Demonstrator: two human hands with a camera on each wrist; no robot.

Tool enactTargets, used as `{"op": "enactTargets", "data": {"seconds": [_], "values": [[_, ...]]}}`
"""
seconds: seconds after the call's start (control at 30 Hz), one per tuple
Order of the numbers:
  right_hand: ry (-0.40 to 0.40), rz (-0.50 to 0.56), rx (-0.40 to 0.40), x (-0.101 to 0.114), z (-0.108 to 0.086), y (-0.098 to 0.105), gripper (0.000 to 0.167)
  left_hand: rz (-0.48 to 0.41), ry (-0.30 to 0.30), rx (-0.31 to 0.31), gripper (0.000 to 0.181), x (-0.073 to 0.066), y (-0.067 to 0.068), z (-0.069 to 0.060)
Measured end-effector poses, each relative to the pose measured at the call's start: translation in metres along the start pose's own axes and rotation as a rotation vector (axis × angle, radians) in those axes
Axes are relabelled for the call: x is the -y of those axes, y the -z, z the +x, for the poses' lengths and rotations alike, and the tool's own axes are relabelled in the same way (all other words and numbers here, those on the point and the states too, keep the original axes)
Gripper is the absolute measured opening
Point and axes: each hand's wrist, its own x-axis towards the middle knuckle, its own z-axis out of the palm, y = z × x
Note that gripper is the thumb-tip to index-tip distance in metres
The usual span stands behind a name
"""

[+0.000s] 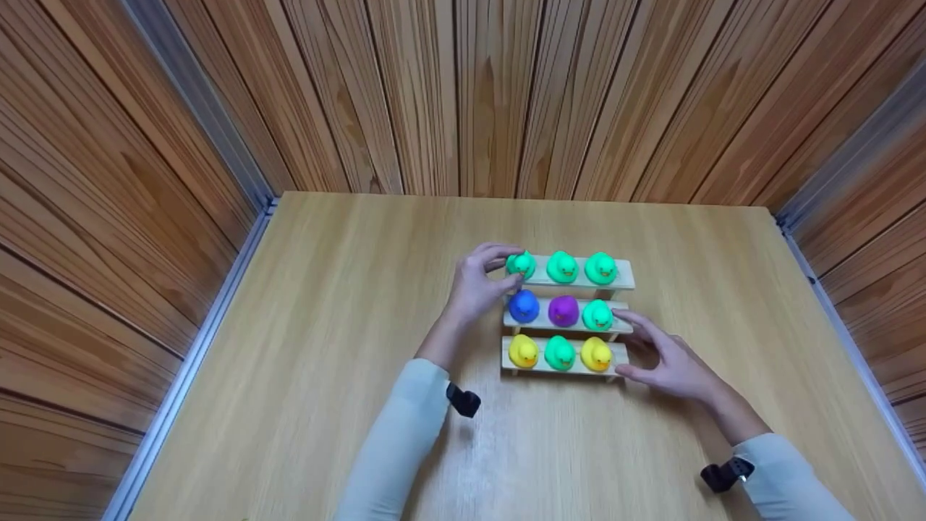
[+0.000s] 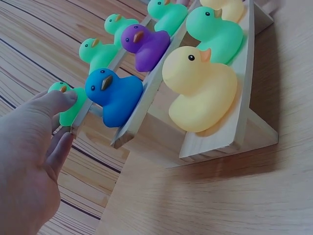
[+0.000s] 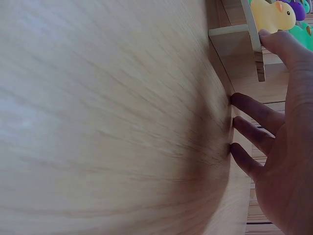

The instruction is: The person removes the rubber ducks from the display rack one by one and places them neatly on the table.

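A three-tier wooden rack [image 1: 622, 276] stands on the table with three rubber ducks on each tier. My left hand [image 1: 479, 281] pinches the green rubber duck [image 2: 71, 110] at the left end of the top tier, thumb in front and fingers behind. Below it are a blue duck [image 1: 524, 306], a purple duck [image 1: 563, 310] and a green duck [image 1: 597, 315]. On the bottom tier a green duck [image 1: 560, 353] sits between two yellow ducks. At the rack's right end is my right hand [image 1: 669, 363], fingers spread, its thumb [image 3: 286, 48] at the bottom tier's end near the yellow duck [image 3: 272, 18].
The rack rests on a light wooden table [image 1: 325, 347]. Wood-plank walls [image 1: 485, 101] rise at the back and both sides, with metal rails [image 1: 195, 347] along the side edges. A small black device [image 1: 463, 400] sits at each wrist.
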Motion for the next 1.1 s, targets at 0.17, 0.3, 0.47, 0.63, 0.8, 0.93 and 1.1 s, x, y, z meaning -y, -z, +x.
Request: {"op": "enactTargets", "data": {"seconds": [0.17, 0.3, 0.47, 0.63, 0.8, 0.93, 1.1], "values": [[0.002, -0.008, -0.002, 0.000, 0.000, 0.000, 0.089, -0.012, 0.010, -0.009, 0.036, -0.001, 0.001, 0.000], [0.014, -0.005, -0.005, -0.001, 0.000, -0.001, 0.090, -0.015, 0.011, -0.010, 0.035, 0.000, 0.002, 0.000], [0.015, 0.009, -0.001, -0.002, 0.000, -0.001, 0.090, -0.027, 0.016, -0.018, 0.035, 0.002, 0.007, -0.001], [0.015, 0.011, 0.004, -0.003, -0.001, 0.000, 0.090, -0.027, 0.036, -0.034, 0.037, 0.005, 0.016, -0.002], [0.012, 0.003, 0.003, -0.002, -0.001, 0.000, 0.091, -0.024, 0.030, -0.058, 0.036, 0.010, 0.026, -0.004], [0.015, 0.005, 0.000, -0.001, -0.001, 0.000, 0.090, -0.022, 0.014, -0.085, 0.035, 0.014, 0.033, -0.005], [0.003, 0.010, 0.002, 0.000, -0.001, 0.000, 0.090, -0.021, 0.017, -0.108, 0.035, 0.018, 0.044, -0.009]]}}
